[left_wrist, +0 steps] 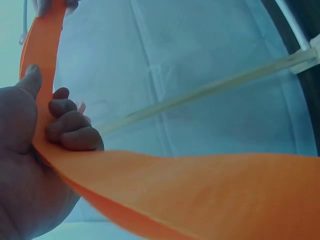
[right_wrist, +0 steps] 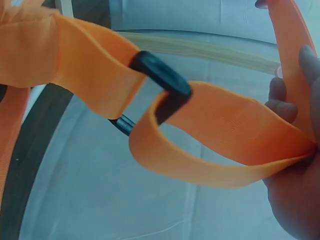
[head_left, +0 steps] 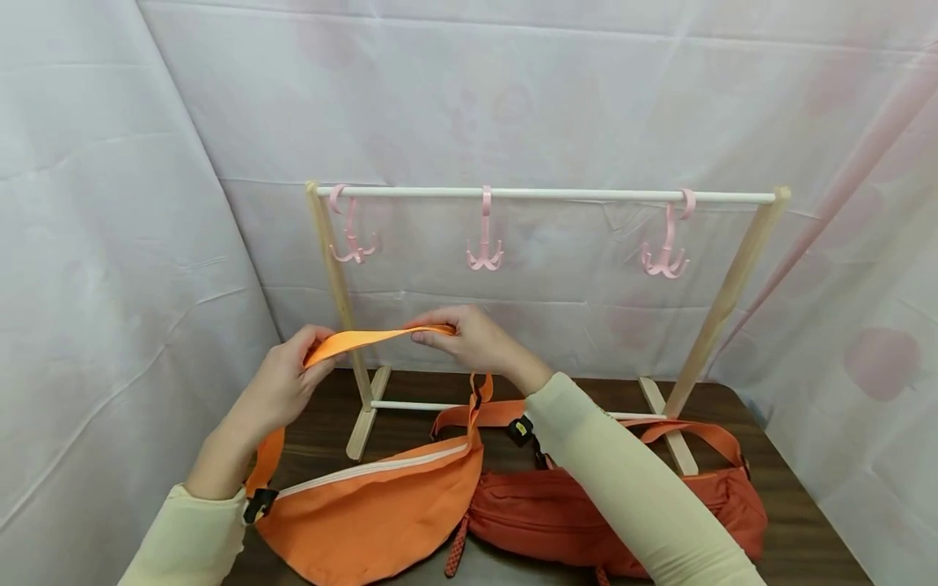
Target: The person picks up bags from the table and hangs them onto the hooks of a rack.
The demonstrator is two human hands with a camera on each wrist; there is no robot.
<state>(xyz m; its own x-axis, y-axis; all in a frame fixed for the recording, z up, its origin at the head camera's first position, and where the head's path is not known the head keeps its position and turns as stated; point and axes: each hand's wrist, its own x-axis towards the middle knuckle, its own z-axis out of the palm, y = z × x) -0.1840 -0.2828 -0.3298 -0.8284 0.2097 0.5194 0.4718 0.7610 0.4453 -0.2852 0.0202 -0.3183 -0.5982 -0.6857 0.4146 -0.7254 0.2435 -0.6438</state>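
An orange waist bag with a pale zip hangs from its strap, low over the table in the head view. My left hand grips one end of the raised strap stretch. Its other end is pinched between thumb and fingers of my right hand. In the left wrist view the strap crosses the palm under curled fingers. The right wrist view shows a black strap slider beside the right hand. A black buckle sits at the bag's left end.
A rust-red waist bag lies on the dark wooden table, partly behind the right sleeve. Behind the hands stands a rack with a white rail and wooden legs. Pink hooks hang from the rail. Pale curtains surround the table.
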